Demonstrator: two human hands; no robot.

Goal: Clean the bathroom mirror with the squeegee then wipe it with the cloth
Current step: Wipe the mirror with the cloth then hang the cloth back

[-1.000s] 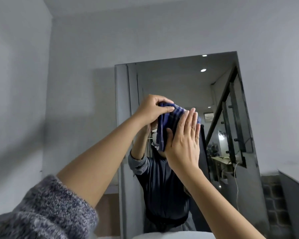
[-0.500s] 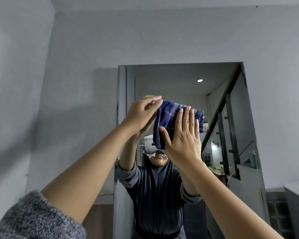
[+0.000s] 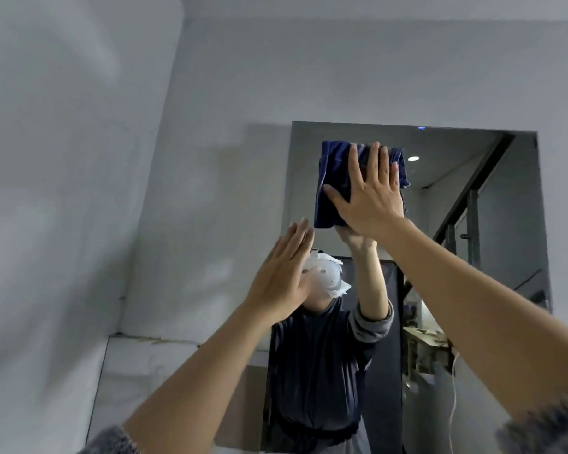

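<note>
Right hand (image 3: pixel 369 194) flat against the blue cloth (image 3: pixel 333 181), palm spread, fingers apart and pointing up, pressing the cloth onto the mirror (image 3: pixel 466 224) rather than gripping it. Cloth bunched into a rough rectangle, long axis running up and down, top edge near the upper edge of the glass, lower edge hanging just below the heel of the palm; left part of the cloth uncovered, right part under the fingers. Sits high on the mirror, toward its upper left area. Left hand (image 3: pixel 284 273) lower and to the left, empty, fingers straight and close together, pointing up and slightly right, near the mirror's left edge; whether touching the glass, cannot tell. Both forearms bare, grey knit sleeves (image 3: pixel 112 442) pushed back at the bottom corners of the view. Mirror upright on a pale grey wall (image 3: pixel 79 191), taller than wide, reflecting the raised arm and dark top.
</note>
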